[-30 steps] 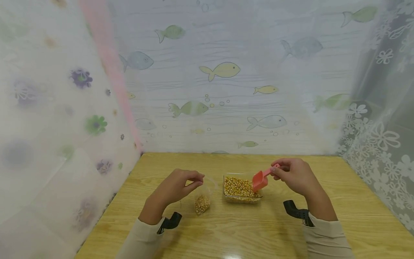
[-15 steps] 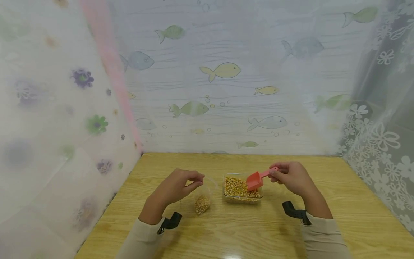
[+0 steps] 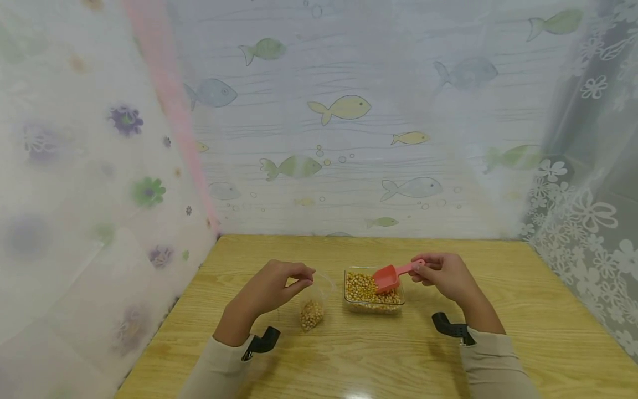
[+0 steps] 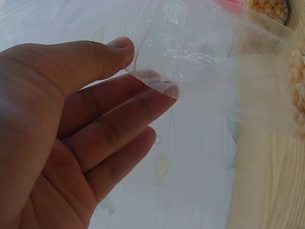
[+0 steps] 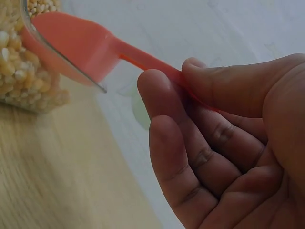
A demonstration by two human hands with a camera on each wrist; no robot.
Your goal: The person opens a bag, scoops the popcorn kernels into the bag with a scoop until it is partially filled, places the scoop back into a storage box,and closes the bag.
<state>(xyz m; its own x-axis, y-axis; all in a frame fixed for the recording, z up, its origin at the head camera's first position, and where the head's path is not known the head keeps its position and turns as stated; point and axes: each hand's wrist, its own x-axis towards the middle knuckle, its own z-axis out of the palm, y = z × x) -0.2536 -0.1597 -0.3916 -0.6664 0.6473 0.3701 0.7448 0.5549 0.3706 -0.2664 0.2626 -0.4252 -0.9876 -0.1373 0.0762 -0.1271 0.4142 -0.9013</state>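
Note:
My left hand (image 3: 276, 285) pinches the top edge of a clear plastic bag (image 4: 209, 62) between thumb and fingers. Corn kernels (image 3: 312, 315) fill the bag's bottom, which hangs at the table surface. To its right stands a glass container (image 3: 374, 308) full of yellow corn kernels (image 3: 360, 285). With thumb and fingertips, my right hand (image 3: 446, 276) holds the handle of a pink scoop (image 3: 386, 278). The scoop's bowl lies inside the container, its front edge among the kernels. In the right wrist view the scoop (image 5: 78, 43) shows behind the glass rim.
Both hands work over a wooden table (image 3: 359, 354). A fish-patterned curtain (image 3: 349, 166) hangs along the table's back edge, and a flowered curtain (image 3: 144, 244) borders the left. Black camera mounts (image 3: 266, 339) sit at both wrists.
My right hand has moved left and slightly down, sliding the scoop from the container's right side toward its middle. The left hand and the bag stay in place.

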